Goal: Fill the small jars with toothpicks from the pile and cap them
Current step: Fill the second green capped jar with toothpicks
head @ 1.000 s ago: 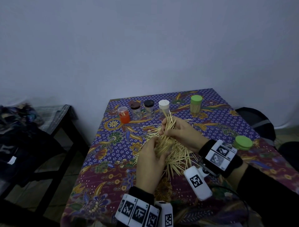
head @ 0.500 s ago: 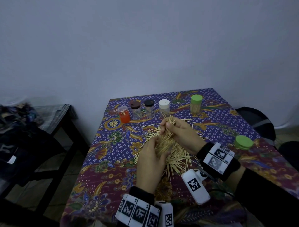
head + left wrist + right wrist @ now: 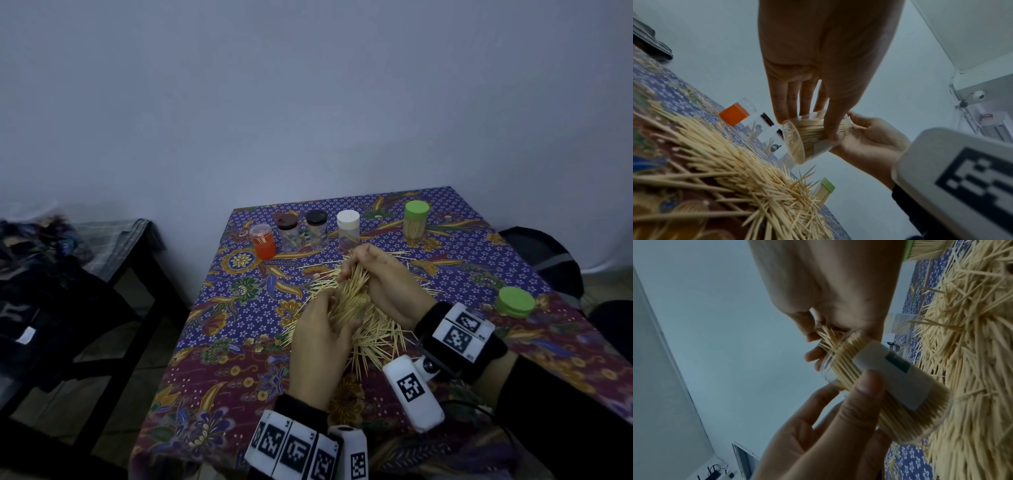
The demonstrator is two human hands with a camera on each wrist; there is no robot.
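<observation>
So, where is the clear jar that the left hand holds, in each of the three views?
Head: centre, hidden between left hand and right hand.
Left wrist: centre, the clear jar lies tilted under the left hand.
Right wrist: centre right, with its white label.
Shared landmark: the toothpick pile beside it.

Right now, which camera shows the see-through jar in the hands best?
The right wrist view: the clear jar sits big in the middle, packed with toothpicks, its label showing. The left wrist view shows it smaller, bottom-first, partly behind fingers of the left hand. In the head view both hands hide it.
</observation>
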